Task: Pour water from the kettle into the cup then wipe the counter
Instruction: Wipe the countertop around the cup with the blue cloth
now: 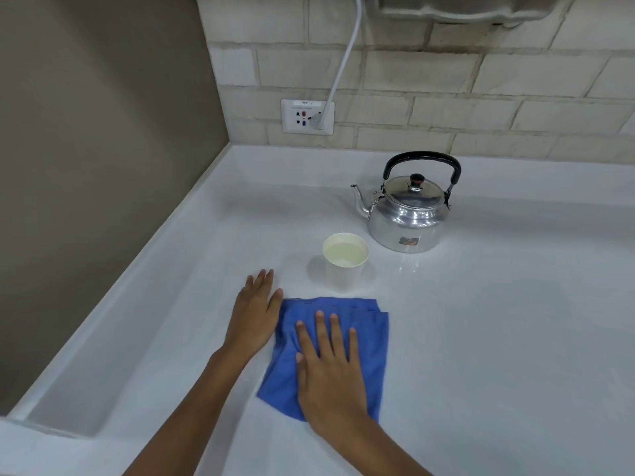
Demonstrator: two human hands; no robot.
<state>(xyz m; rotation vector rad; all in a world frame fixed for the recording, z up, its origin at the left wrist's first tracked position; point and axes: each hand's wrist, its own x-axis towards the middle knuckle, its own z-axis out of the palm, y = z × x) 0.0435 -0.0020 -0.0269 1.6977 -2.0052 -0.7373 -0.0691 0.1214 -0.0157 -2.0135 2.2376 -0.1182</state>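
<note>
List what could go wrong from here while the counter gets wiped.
1. The cup stands full just beyond the blue cloth; a forward stroke by the right hand pressing the cloth could knock it and spill water.
2. The left hand lies flat on the counter beside the cloth, close to the cup, and could bump it.
3. The kettle sits right behind the cup, its spout towards the wall outlet; a spill could spread that way.

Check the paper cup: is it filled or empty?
Filled. The cup stands upright on the counter, with clear liquid visible near its rim.
</note>
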